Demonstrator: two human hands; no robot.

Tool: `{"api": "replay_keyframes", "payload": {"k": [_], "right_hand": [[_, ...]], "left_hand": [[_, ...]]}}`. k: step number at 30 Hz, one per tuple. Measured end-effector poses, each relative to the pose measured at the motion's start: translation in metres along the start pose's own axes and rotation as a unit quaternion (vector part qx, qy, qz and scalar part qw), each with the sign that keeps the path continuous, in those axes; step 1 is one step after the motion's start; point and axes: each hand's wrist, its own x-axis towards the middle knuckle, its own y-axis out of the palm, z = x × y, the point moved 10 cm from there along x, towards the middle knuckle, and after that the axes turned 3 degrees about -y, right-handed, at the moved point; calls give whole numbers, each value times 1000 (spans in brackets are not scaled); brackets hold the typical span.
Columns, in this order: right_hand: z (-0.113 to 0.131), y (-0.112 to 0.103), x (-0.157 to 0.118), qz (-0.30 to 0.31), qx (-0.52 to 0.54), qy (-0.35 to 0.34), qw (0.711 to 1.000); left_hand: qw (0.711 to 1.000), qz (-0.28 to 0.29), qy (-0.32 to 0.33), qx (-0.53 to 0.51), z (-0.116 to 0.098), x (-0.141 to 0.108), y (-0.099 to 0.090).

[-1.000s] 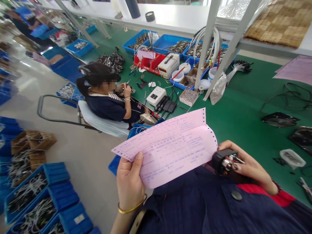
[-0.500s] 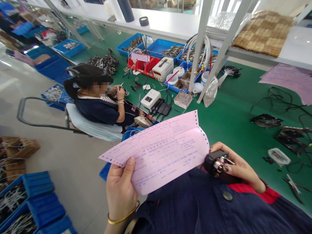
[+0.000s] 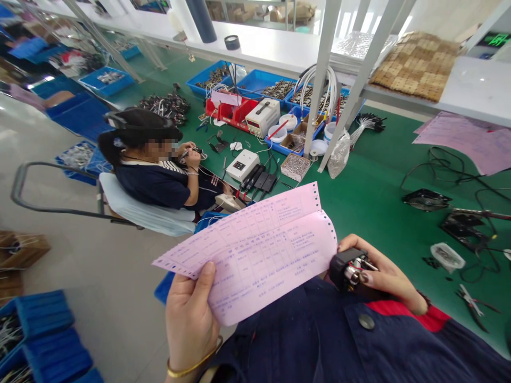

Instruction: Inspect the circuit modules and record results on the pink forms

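Note:
My left hand (image 3: 194, 308) pinches the lower left side of a pink printed form (image 3: 267, 260), thumb on top and fingers behind it. The sheet is creased across and has punched holes along its short edges; its print is too small to read. At the form's right edge, my right hand (image 3: 385, 274) grips a small black housing with a silver metal part and a red wire (image 3: 348, 268). I cannot tell what kind of device it is. Some of the right fingers are hidden behind the housing.
A co-worker (image 3: 155, 170) sits at the green bench (image 3: 359, 197), handling a small part. Before them stand a white power supply (image 3: 263, 116), a white control box (image 3: 242, 165) and blue trays (image 3: 255, 82). Pliers (image 3: 471, 306) and a black fan (image 3: 427, 199) lie on the right. Blue crates (image 3: 48, 319) stand lower left.
The view has shifted slightly, so the bench and both hands sit a little further left. Both hands keep their holds. The co-worker's hands have moved slightly.

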Motion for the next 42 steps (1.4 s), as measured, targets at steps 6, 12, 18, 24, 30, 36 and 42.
{"api": "replay_keyframes", "payload": {"k": [6,12,18,24,30,36,42], "right_hand": [[0,1,-2,3,4,6,1000],[0,3,-3,-5,20,8,1000],[1,3,-3,-2,20,7,1000],[1,2,-1,1,17,11,1000],[0,1,-1,-1,15,10,1000],[0,3,-1,4,19,12,1000],[-2,1,-2,2,22,23,999]], "left_hand": [[1000,-9,-13,-12,1,-1,1],[1000,0,-17,-19,3,1,3],[1000,8,-11,-15,4,2,3],[1000,8,-10,-12,2,1,5],[1000,6,-9,-10,2,2,5],[1000,4,-16,-10,3,2,6],[1000,3,-18,-8,5,4,6]]}}
